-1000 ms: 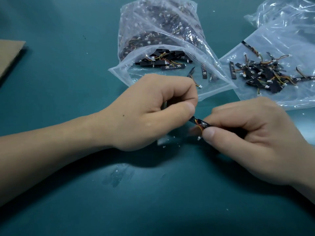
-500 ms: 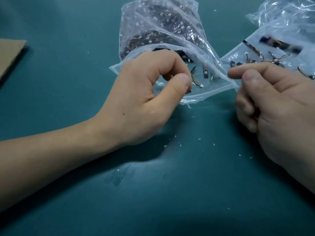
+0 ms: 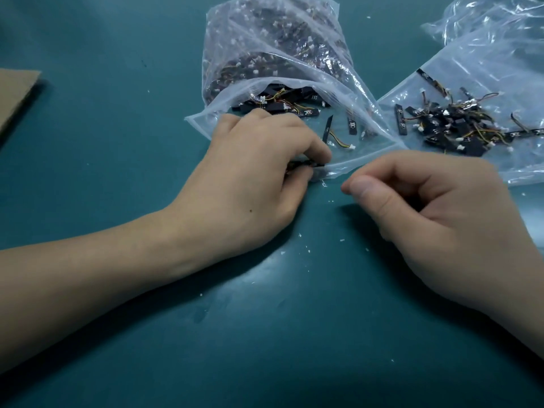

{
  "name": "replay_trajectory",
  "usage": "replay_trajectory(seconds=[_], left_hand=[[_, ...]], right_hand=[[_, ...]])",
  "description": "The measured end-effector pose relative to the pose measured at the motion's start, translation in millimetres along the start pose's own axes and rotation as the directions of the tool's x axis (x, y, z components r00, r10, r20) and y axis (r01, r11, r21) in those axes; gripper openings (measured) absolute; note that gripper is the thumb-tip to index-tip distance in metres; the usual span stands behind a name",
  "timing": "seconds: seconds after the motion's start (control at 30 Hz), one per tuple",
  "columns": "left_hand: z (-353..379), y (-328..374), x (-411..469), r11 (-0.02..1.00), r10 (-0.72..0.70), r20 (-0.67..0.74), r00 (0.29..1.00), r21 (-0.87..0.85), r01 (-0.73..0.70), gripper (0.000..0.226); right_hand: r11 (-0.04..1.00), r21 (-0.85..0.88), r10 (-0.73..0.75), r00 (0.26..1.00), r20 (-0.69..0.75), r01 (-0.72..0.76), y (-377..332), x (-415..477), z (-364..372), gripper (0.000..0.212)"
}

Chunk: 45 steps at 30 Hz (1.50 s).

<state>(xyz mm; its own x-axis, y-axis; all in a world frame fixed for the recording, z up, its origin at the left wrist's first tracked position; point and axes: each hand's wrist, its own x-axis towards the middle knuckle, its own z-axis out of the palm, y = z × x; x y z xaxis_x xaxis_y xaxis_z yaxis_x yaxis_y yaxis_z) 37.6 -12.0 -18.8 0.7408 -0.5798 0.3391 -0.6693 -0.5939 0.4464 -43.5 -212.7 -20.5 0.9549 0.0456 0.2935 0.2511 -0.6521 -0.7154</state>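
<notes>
Now: one strip pinched at the bag mouth

My left hand (image 3: 259, 178) pinches a thin black circuit strip (image 3: 303, 164) between thumb and curled fingers, at the near lip of the open plastic bag (image 3: 368, 156) just beyond its knuckles. My right hand (image 3: 435, 219) is just beside it over the desk (image 3: 117, 148), fingers curled, thumb against forefinger, nothing visible in it. Beyond the right hand, wired strips (image 3: 459, 125) lie heaped on a second bag (image 3: 471, 72).
</notes>
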Motion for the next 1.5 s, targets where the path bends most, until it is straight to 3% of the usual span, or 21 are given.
replay_trajectory(seconds=[0.1, 0.2, 0.3, 0.37, 0.47, 0.53, 0.7, 0.9, 1.2, 1.5], left_hand=[[0.1, -3.7, -0.2, 0.986, 0.007, -0.058, 0.998, -0.166, -0.017, 0.022], [-1.9, -2.6, -0.4, 0.959, 0.060, -0.121, 0.991, -0.268, -0.091, 0.014], [-1.9, -1.6, -1.3, 0.906, 0.105, -0.133, 0.986, -0.395, -0.150, 0.014], [-1.5, -1.3, -2.2, 0.885, 0.095, -0.104, 0.990, -0.448, -0.132, 0.018], [-1.9, 0.1, -2.8, 0.867, 0.064, -0.047, 0.997, -0.492, -0.078, 0.018], [-1.7, -0.5, -2.3, 0.865, 0.060, -0.014, 0.998, -0.499, -0.059, 0.013], [-4.3, -2.4, 0.8, 0.842, 0.001, 0.083, 0.997, -0.538, 0.044, 0.032], [-6.2, 1.0, -0.3, 0.850, 0.010, 0.140, 0.990, -0.522, 0.065, 0.012], [-6.1, 3.3, -0.2, 0.915, 0.005, 0.116, 0.993, -0.401, 0.042, 0.017], [-6.2, 4.4, 0.1, 0.918, 0.000, 0.130, 0.991, -0.393, 0.052, 0.020]], right_hand=[[0.986, 0.140, 0.102, 0.991, -0.084, -0.090, 1.0, 2.7, -0.9, 0.008], [0.975, 0.204, 0.105, 0.993, -0.056, -0.092, -0.4, 4.7, -0.7, 0.009], [0.988, 0.147, 0.044, 0.999, 0.030, -0.048, -2.9, 4.1, 0.8, 0.014], [0.998, 0.066, 0.015, 0.998, 0.058, -0.019, -2.6, 3.7, 1.5, 0.019], [0.994, 0.099, 0.034, 0.998, 0.044, -0.038, -2.9, 3.7, 0.6, 0.025], [0.990, 0.132, 0.046, 0.999, 0.019, -0.048, -1.3, 3.9, 0.3, 0.025], [0.980, 0.186, 0.076, 0.996, -0.037, -0.067, 0.6, 5.1, 0.0, 0.027], [0.981, 0.183, 0.067, 0.997, -0.038, -0.059, -0.2, 4.8, 0.2, 0.027], [0.981, 0.187, 0.067, 0.997, -0.044, -0.058, -1.6, 3.9, 0.3, 0.026], [0.981, 0.187, 0.058, 0.998, -0.037, -0.050, -2.6, 4.1, 0.6, 0.026]])
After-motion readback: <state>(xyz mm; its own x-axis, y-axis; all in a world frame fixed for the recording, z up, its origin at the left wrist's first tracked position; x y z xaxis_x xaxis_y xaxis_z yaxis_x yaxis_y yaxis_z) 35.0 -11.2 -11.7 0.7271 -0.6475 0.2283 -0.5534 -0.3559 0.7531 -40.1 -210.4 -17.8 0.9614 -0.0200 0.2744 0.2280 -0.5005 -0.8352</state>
